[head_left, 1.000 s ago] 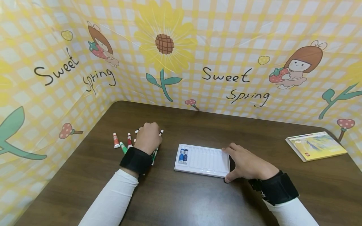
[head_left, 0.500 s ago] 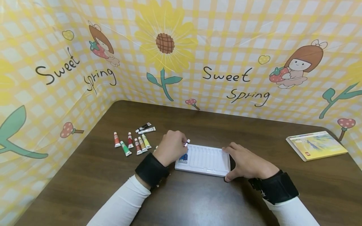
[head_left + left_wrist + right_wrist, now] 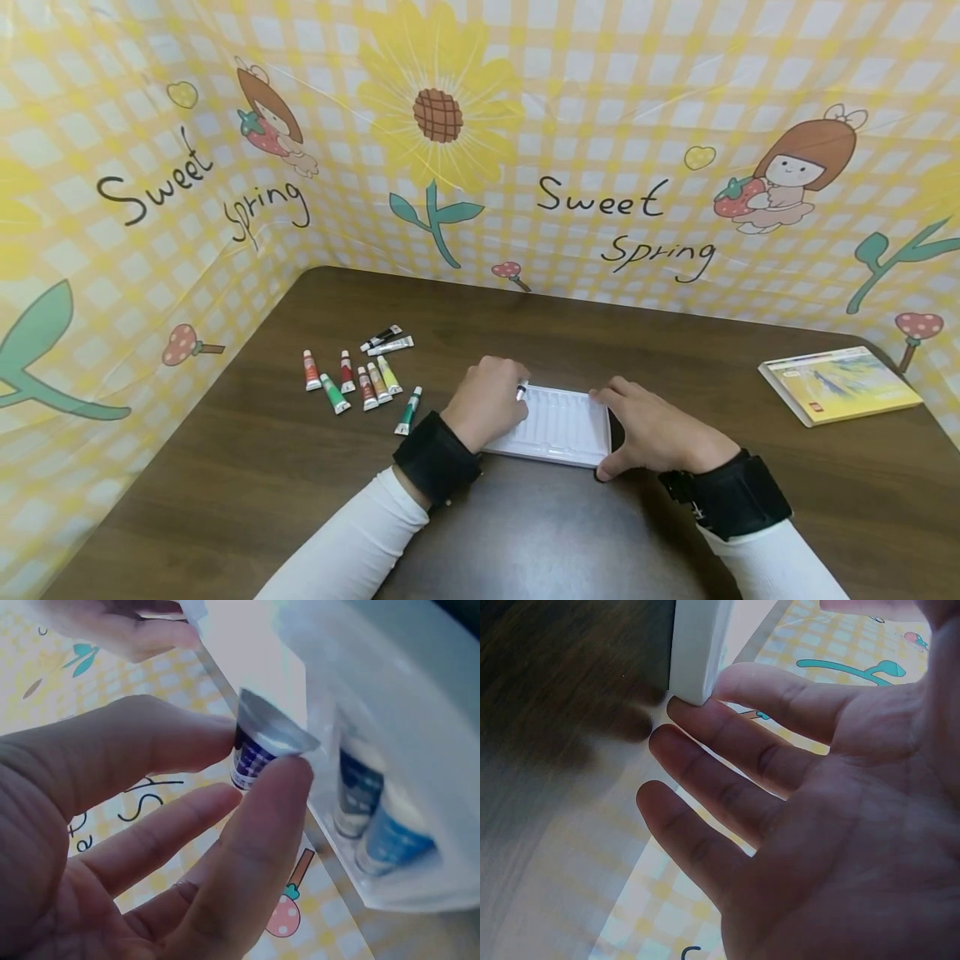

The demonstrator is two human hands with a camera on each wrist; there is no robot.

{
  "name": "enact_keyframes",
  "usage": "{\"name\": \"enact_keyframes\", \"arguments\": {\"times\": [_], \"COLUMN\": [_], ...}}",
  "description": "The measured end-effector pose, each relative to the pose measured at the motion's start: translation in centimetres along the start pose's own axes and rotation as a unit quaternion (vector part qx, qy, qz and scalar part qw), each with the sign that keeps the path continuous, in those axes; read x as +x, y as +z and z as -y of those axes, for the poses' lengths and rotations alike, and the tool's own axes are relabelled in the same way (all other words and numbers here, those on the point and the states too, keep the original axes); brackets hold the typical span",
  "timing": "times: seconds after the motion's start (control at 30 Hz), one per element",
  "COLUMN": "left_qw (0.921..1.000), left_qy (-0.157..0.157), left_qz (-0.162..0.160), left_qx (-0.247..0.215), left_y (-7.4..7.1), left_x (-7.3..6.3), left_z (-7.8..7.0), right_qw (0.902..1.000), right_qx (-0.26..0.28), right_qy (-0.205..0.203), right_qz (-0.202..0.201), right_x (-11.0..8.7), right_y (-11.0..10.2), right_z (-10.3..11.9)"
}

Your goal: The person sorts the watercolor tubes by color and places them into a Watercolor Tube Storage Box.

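Observation:
Between thumb and fingertip my left hand (image 3: 487,404) pinches a paint tube with a purple label (image 3: 251,761), crimped end showing in the left wrist view. The hand is over the left part of a white plastic paint tray (image 3: 562,429) with narrow slots. Two blue paint tubes (image 3: 397,825) lie side by side in the tray, hidden behind the hand in the head view. My right hand (image 3: 652,429) holds the tray's right end, thumb at the near corner and fingers at the far one. Its other fingers extend loosely in the right wrist view.
Left of the tray lies a dark green tube (image 3: 408,411). Farther left are several loose tubes, among them a yellow tube (image 3: 389,375), a light green tube (image 3: 333,394) and a black tube (image 3: 381,337). A yellow box (image 3: 843,387) lies at the right. Patterned cloth (image 3: 600,125) walls the table.
My left hand has moved right from the loose tubes to over the tray, carrying a tube. The dark green tube has come into full view. The right hand and tray have stayed put.

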State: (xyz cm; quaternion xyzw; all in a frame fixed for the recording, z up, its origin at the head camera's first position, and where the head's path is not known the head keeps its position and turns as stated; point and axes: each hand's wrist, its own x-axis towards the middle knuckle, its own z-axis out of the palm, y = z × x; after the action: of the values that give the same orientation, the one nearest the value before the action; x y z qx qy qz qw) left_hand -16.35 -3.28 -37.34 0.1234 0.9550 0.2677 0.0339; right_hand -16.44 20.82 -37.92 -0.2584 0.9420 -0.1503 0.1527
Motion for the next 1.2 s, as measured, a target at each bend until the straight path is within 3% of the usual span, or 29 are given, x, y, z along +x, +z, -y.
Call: {"name": "enact_keyframes", "arguments": {"times": [0.3,0.63,1.2], "left_qw": [0.9981,0.9952,0.986], "left_qy": [0.007,-0.02,0.013], "left_qz": [-0.009,-0.013,-0.026], "left_qx": [0.06,0.095,0.164], "left_y": [0.9,0.9,1.6], "left_x": [0.1,-0.1,-0.3], "left_z": [-0.4,-0.8,-1.0], "right_qw": [1.0,1.0,1.0], "right_qx": [-0.002,-0.006,-0.003], "right_qy": [0.0,0.0,0.004], "right_qz": [0.001,0.002,0.001], "right_x": [0.1,0.3,0.1], "right_y": [0.0,-0.2,0.0], "right_z": [-0.1,0.1,0.0]}}
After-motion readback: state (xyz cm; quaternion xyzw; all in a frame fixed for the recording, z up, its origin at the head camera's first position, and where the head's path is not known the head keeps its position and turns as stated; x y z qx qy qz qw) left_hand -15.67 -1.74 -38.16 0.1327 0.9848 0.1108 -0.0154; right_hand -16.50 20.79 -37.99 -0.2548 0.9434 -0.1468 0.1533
